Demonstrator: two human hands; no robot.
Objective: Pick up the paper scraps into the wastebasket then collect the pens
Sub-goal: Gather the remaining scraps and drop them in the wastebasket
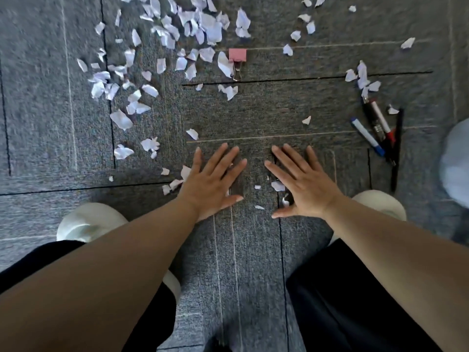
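Many torn white paper scraps [193, 29] are strewn over the grey carpet, thickest at the upper left, with several more at the upper right [361, 74]. A few small scraps [278, 185] lie between my hands. My left hand [215, 181] and my right hand [303, 181] are both stretched out flat, fingers spread, palms down over the carpet, holding nothing. Several pens [380, 130] lie in a loose bunch on the right: a blue-capped marker [368, 137], a red-capped marker, and black ones. No wastebasket can be clearly made out.
A pink binder clip [237, 59] lies among the scraps near the top centre. My white shoes [86, 222] and dark trouser legs frame the bottom. A blurred pale object [456, 161] sits at the right edge.
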